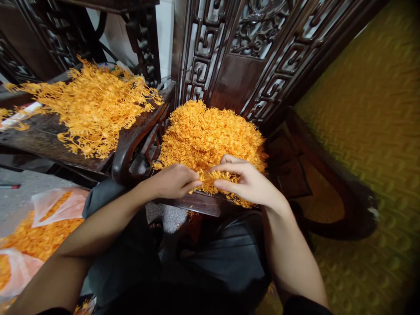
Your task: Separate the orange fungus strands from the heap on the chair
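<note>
A large heap of curly orange strands covers a dark wooden seat in front of me. At the heap's near edge, my left hand is closed, thumb and fingertips pinching a small orange strand piece. Just to its right, my right hand has thumb and fingers curved around more of the same orange strands, with the fingertips partly apart and touching them. The two hands are close together but not touching. Where the strands lie between the hands, single pieces cannot be told apart.
A second orange pile spreads over a dark wooden table on the left. Carved wooden panels rise behind the heap. A plastic bag with orange pieces lies at the lower left. A curved armrest separates the table and seat.
</note>
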Available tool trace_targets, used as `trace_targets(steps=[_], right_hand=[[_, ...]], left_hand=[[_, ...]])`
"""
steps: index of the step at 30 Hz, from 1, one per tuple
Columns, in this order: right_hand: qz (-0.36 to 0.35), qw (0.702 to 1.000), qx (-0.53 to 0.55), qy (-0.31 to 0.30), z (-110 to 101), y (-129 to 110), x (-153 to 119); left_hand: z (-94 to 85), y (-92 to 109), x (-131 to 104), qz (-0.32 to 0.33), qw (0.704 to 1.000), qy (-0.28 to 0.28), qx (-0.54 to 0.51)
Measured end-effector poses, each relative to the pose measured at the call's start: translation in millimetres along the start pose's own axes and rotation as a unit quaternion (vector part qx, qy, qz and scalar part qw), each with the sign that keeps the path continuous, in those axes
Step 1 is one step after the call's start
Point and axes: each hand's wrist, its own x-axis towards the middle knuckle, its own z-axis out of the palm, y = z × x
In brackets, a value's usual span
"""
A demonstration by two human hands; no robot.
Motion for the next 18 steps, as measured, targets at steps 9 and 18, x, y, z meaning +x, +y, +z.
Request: trace_targets(steps=[9, 18], right_hand=[[0.191, 0.952, 0.032, 0.236, 33, 31, 36], [0.201, 0.922, 0.095, 0.317, 45, 43, 61]], left_hand=[[11.7, 28, 10, -0.102, 0.991, 0.074, 0.034], [10.5, 25, 17, -0.159, 0.965, 0.195, -0.070]])
